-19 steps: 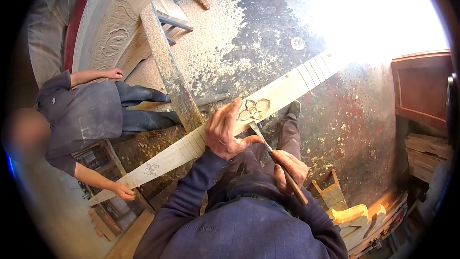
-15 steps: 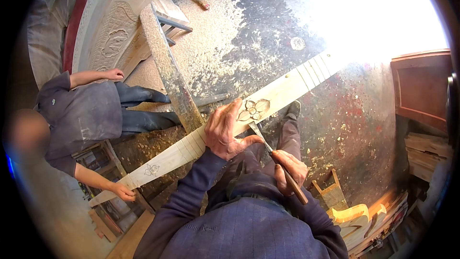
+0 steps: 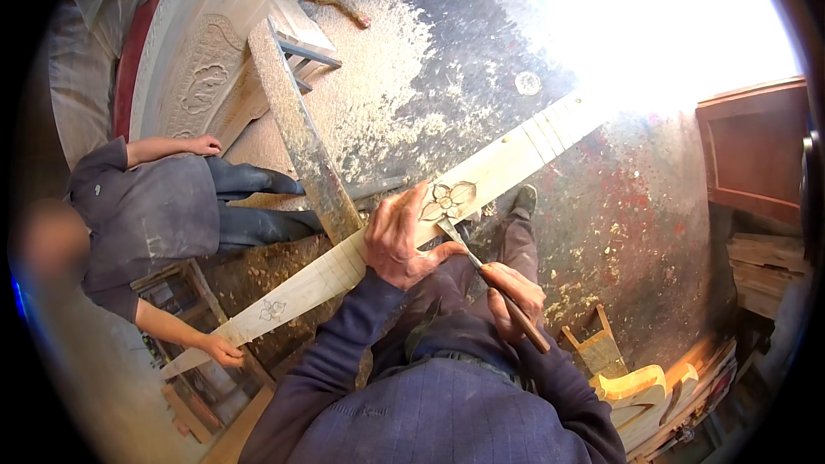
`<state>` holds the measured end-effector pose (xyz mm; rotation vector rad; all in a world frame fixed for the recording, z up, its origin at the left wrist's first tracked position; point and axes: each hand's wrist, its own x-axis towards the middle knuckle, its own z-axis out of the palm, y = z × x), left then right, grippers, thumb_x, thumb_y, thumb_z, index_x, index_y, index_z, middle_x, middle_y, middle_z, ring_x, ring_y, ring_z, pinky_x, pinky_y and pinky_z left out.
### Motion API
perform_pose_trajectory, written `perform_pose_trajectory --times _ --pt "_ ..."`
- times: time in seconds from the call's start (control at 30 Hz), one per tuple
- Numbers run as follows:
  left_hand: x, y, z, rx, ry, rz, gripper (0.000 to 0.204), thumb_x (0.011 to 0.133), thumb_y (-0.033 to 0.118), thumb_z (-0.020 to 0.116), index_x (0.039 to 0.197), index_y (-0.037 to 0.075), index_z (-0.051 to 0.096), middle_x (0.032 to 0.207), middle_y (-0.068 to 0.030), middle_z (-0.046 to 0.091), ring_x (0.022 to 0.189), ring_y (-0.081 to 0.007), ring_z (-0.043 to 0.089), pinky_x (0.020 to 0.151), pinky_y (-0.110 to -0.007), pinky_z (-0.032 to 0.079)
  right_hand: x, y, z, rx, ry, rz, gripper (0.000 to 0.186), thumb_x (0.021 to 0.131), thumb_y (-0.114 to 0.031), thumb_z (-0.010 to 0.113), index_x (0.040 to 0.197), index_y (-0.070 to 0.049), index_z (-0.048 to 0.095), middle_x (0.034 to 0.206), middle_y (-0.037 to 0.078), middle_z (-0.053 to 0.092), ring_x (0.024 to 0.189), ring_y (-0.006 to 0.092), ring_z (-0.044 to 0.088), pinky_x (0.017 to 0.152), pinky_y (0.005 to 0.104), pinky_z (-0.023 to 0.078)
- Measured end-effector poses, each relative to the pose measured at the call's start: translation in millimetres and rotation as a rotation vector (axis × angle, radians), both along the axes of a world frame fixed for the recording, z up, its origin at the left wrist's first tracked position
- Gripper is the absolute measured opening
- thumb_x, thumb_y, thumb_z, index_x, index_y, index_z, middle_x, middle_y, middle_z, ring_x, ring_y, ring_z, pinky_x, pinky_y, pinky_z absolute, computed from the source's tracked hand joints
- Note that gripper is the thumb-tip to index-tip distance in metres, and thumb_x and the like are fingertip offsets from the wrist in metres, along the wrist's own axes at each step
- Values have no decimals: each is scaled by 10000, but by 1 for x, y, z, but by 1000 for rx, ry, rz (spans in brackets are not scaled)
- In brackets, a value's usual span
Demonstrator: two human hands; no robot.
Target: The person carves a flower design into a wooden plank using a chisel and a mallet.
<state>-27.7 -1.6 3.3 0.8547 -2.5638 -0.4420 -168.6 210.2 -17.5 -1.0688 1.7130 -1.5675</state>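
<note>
A long pale wooden board [image 3: 494, 170] slants across my lap, carved with grooved lines and a raised flower [image 3: 448, 201]. My left hand [image 3: 400, 239] lies over the board just left of the flower, its fingers stretched across the wood and its thumb reaching against the blade of a chisel [image 3: 462, 246]. Wrapped round the chisel's brown wooden handle [image 3: 524, 324] is my right hand [image 3: 513, 296]. The blade's tip meets the wood at the flower's near edge. A smaller drawn flower [image 3: 272, 310] marks the board's narrow left end.
At left a person sits with a hand [image 3: 225, 351] on the board's narrow end. A dusty plank [image 3: 311, 146] meets the board from behind. Carved pale panels [image 3: 206, 69] stand far left; shavings and a small broom [image 3: 337, 2] lie on the floor. Brown cabinet [image 3: 752, 150] stands right.
The chisel has edged slightly forward toward the flower, my right hand moving with it. My left hand keeps its place on the board. The whole view has shifted a little.
</note>
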Motion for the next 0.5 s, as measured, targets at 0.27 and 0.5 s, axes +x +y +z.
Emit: perform_pose_trajectory --times 0.27,0.5 --pt "6 -4 1 74 127 -26 1089 863 838 708 1503 -31 572 1321 -209 719 1161 -410 708 1012 -489 569 4 -13 10 -36 -32 -6 378 839 86 754 1216 67 761 1124 251 773 1061 371 784 917 389 616" --pt "11 -2 -6 90 225 18 684 1103 529 593 1474 -45 588 1370 -220 725 1195 -407 723 1023 -491 564 -2 -1 15 -101 95 10 387 779 86 769 1164 62 768 1071 259 776 1011 395 794 896 409 630"
